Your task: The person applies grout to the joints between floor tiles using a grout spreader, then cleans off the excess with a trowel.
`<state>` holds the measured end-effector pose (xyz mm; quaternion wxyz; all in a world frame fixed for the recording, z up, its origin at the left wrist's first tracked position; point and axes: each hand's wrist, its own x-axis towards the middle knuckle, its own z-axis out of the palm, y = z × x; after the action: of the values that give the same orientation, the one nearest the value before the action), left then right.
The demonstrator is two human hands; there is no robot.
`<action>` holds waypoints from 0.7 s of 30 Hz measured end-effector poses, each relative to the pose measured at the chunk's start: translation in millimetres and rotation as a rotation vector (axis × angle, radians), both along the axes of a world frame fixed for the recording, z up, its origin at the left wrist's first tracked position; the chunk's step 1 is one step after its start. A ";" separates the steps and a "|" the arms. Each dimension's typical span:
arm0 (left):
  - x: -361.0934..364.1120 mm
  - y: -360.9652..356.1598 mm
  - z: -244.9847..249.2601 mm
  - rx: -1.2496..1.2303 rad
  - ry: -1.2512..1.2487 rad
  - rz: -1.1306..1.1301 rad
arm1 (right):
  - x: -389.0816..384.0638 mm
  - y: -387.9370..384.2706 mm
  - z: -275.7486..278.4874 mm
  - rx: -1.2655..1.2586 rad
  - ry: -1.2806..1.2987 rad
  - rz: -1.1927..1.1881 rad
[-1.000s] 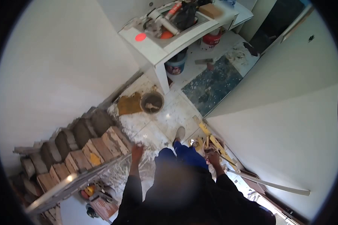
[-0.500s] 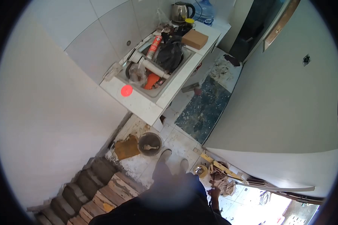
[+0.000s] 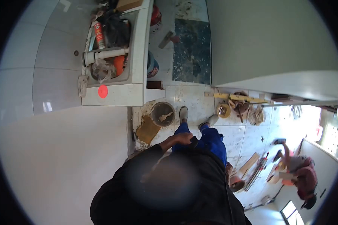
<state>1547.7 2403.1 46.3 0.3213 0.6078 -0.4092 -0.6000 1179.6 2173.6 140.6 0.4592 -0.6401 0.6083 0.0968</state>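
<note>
My left hand is in front of my waist, its fingers curled around the edge of a small dark piece that I cannot make out. Below it are my blue trousers and the hem of my black jacket. At my right side, my right hand shows only as a small blurred patch, mostly hidden by the jacket. Ahead of my feet to the left stands a bucket with a trowel-like tool inside. A roll of yellow tape lies by my right shoe.
On the left, a sink counter holds a sealant tube, white pipe and bags. A yellow spirit level lies along the right wall. Boards lie on the floor behind right, where another person bends over.
My view has turned to the right, and the counter has shifted left. My left hand has come into view at my waist. My right hand, earlier beside the level, is now mostly hidden.
</note>
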 end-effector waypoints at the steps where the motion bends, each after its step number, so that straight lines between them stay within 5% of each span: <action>1: 0.8 -17.8 24.6 0.012 0.040 -0.086 | -12.8 11.9 1.6 0.039 0.018 -0.053; 2: 3.0 -36.7 54.0 0.023 0.081 -0.172 | -26.8 21.3 2.8 0.071 0.027 -0.100; 4: -21.9 -38.0 -5.4 -0.093 0.126 -0.178 | -50.4 38.1 3.6 0.110 0.018 -0.207; 7: -17.6 -91.4 38.4 0.036 0.223 -0.446 | -86.8 54.9 -4.2 0.134 -0.008 -0.379; 14: -79.9 -203.6 48.6 0.200 0.015 -0.476 | -194.7 45.4 -48.8 0.171 -0.072 -0.652; 16: -108.6 -246.0 43.6 0.090 -0.355 -0.528 | -241.8 41.3 -64.6 0.134 -0.084 -0.644; 18: -141.4 -319.0 83.8 -0.040 -0.515 -0.252 | -292.7 28.4 -91.2 0.026 -0.150 -0.606; 21: -167.7 -441.1 202.7 -0.311 -0.690 0.267 | -314.1 -72.1 -95.8 0.279 -0.343 -1.265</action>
<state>1380.0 1961.9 249.0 0.3284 0.7655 -0.4963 -0.2445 865.5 2101.6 44.8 0.5960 -0.1014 0.7666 -0.2164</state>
